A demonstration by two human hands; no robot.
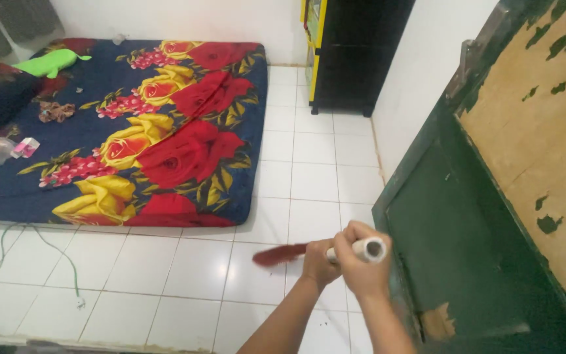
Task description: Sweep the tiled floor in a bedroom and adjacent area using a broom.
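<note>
Broom (335,251) with white tubular handle, dark red blurred head, held level above white floor tiles

Around one flowered mattress (165,131): two hands (319,262) (361,265) on one broom (283,254) just below it, one green door (492,216) and one black cabinet (355,52) to its right.
</note>
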